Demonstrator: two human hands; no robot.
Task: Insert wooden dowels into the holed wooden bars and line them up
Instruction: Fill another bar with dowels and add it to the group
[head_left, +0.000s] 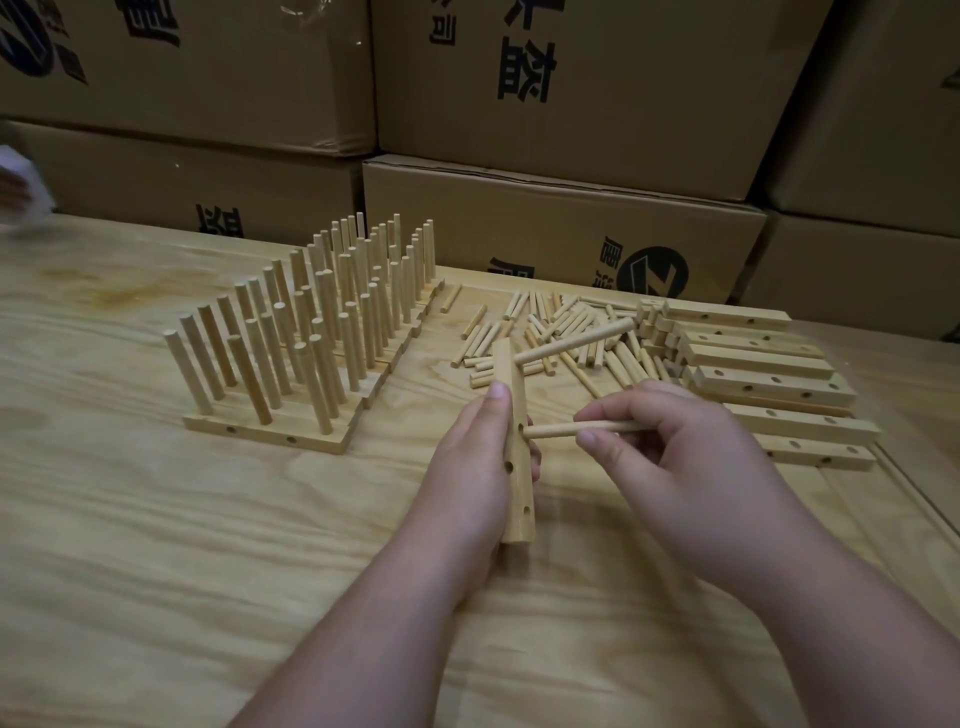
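Note:
My left hand (470, 457) grips a holed wooden bar (517, 467), held lengthwise away from me above the table. One dowel (571, 340) sticks out of the bar's far end toward the right. My right hand (670, 441) pinches a second dowel (582, 429) with its tip at a hole in the middle of the bar. Left of my hands, several finished bars (291, 358) stand side by side with their dowels upright. Loose dowels (561, 332) lie in a heap beyond my hands.
A stack of holed bars without dowels (769, 384) lies at the right on the pale wooden table (156, 545). Cardboard boxes (561, 223) form a wall behind the table. Another person's hand with a white cloth (21, 187) shows at the far left edge.

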